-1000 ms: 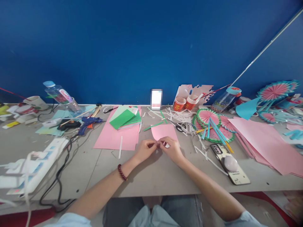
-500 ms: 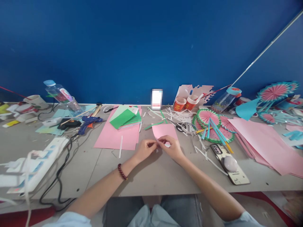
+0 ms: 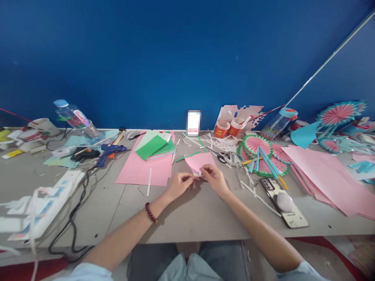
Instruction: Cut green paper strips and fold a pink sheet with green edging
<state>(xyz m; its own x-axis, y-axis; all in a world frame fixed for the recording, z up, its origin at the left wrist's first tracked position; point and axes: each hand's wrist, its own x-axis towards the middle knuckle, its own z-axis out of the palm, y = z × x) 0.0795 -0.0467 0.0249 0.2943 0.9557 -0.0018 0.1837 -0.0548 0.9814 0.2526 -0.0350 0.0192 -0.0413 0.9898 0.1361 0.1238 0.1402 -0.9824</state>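
Note:
Both hands are at a small sheet of pink paper [image 3: 200, 160] in the middle of the table. My left hand [image 3: 181, 185] pinches its near left corner between thumb and fingers. My right hand [image 3: 215, 179] has its fingertips closed on the near edge, a little to the right. A whitish strip shows along that edge between the hands; whether it is tape or folded paper I cannot tell. The sheet's far part stays visible beyond the fingers.
Left of the hands lie pink sheets [image 3: 125, 171] with green paper [image 3: 151, 147] on top, a blue glue gun [image 3: 109, 153] and a power strip [image 3: 55, 205]. To the right are scissors [image 3: 222, 157], paper fans [image 3: 258, 146], a phone [image 3: 288, 207] and red paper cups [image 3: 222, 128].
My right hand has shifted slightly right along the near edge, away from my left hand. The pink sheet has turned and moved a little left, and the whitish strip now shows.

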